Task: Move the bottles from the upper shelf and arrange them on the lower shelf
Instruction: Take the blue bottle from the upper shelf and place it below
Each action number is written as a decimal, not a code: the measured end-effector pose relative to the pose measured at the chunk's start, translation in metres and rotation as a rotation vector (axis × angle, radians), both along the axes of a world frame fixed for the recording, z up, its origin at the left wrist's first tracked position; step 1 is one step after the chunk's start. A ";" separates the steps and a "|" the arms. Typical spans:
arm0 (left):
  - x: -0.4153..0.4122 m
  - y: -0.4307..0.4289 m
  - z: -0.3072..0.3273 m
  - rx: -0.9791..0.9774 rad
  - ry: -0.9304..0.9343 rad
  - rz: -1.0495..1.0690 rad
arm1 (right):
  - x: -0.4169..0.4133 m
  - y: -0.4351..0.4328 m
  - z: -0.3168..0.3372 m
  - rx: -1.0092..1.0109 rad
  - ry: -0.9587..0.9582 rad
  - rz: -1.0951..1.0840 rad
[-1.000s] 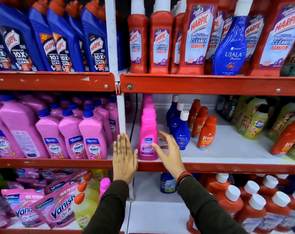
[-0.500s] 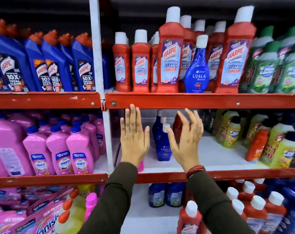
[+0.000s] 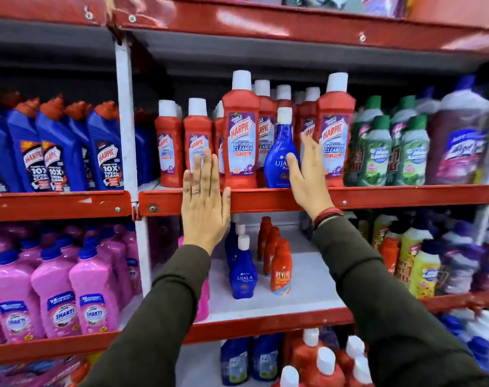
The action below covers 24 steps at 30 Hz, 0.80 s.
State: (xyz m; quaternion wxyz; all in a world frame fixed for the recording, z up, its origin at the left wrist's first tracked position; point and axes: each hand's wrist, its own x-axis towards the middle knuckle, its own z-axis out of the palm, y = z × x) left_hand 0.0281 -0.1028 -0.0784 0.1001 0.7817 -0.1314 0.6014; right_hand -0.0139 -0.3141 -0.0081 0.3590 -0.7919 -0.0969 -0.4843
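Head view is showing both hands raised flat toward the upper shelf (image 3: 265, 198), neither one gripping anything. The left hand (image 3: 205, 203) is spreading its fingers, a ring on one of them, in front of the shelf's red front edge, left of the blue Ujala bottle (image 3: 279, 152), with fingertips overlapping a small red Harpic bottle (image 3: 197, 141). The right hand (image 3: 307, 178) is reaching up open just right of the Ujala bottle, its thumb lying across the bottle's lower label; whether it is actually pressing there is not clear. A red band (image 3: 327, 215) is circling that wrist above the dark sleeve.

The Ujala bottle is standing upright at the front edge of the upper shelf, between a tall Harpic bathroom cleaner (image 3: 241, 135) on its left and another tall one (image 3: 334, 129) on its right. Below it, on the lower shelf (image 3: 307, 289), a matching blue Ujala row (image 3: 242, 270) is standing beside a row of orange Revive bottles (image 3: 280, 268). Far left of the Ujala bottle, blue Harpic bottles (image 3: 53, 152) are lining the neighbouring bay, with pink Shakti bottles (image 3: 70, 297) under them.
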 end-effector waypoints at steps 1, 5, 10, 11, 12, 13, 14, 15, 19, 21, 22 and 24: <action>0.000 0.000 -0.001 0.006 -0.005 -0.003 | 0.003 -0.002 0.005 0.005 0.072 0.034; -0.001 0.000 -0.003 0.018 -0.023 0.014 | 0.007 -0.005 0.012 0.033 0.212 0.121; 0.001 0.000 -0.003 0.025 -0.016 0.041 | 0.007 -0.008 0.014 0.118 0.243 0.201; 0.001 0.000 -0.003 0.028 -0.014 0.039 | 0.006 -0.008 0.014 0.132 0.246 0.214; 0.002 0.001 -0.004 0.030 -0.010 0.038 | 0.005 -0.008 0.014 0.145 0.245 0.225; 0.002 0.001 -0.004 0.033 -0.006 0.037 | 0.005 -0.009 0.013 0.155 0.237 0.233; 0.003 0.001 -0.005 0.037 -0.003 0.038 | 0.005 -0.010 0.014 0.166 0.223 0.240; 0.003 0.001 -0.005 0.040 -0.001 0.043 | 0.004 -0.011 0.014 0.187 0.209 0.250; 0.004 0.001 -0.004 0.055 -0.008 0.058 | -0.001 -0.012 0.025 0.298 0.158 0.321; 0.003 0.001 -0.004 0.057 -0.014 0.065 | -0.008 -0.010 0.031 0.316 0.143 0.363; 0.004 0.001 -0.004 0.055 -0.015 0.066 | -0.013 -0.008 0.032 0.326 0.141 0.386; 0.004 0.001 -0.004 0.052 -0.007 0.060 | -0.025 -0.002 0.032 0.343 0.143 0.422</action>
